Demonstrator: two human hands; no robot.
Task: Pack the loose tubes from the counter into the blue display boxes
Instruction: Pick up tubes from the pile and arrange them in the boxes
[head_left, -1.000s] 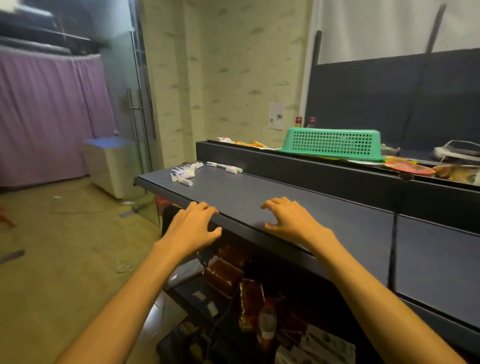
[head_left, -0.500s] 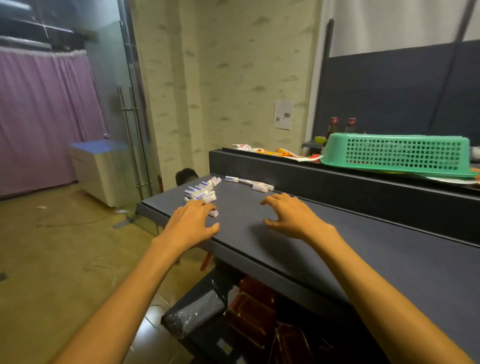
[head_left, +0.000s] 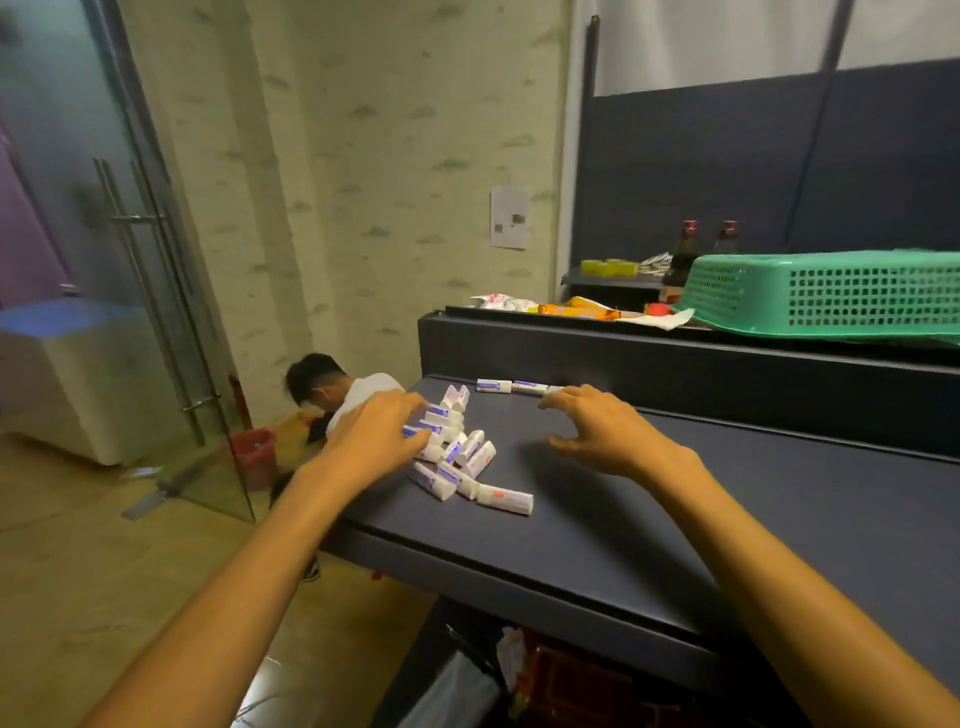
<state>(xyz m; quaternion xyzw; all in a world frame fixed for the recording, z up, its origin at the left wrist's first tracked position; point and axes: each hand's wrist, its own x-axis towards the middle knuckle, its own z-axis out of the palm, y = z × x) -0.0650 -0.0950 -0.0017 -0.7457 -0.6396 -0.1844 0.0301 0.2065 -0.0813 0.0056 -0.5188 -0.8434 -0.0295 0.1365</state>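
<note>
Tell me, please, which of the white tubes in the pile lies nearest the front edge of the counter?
The tube with red print at the pile's near right end. It lies flat, a little apart from the heap that the left hand touches.

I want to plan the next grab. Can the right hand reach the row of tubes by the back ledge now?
Probably yes: the right hand hovers open with fingertips almost at the row of tubes, nothing between them.

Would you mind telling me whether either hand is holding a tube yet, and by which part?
The right hand hovers open, holding nothing. The left hand rests on the pile of tubes; whether it grips one cannot be told.
</note>
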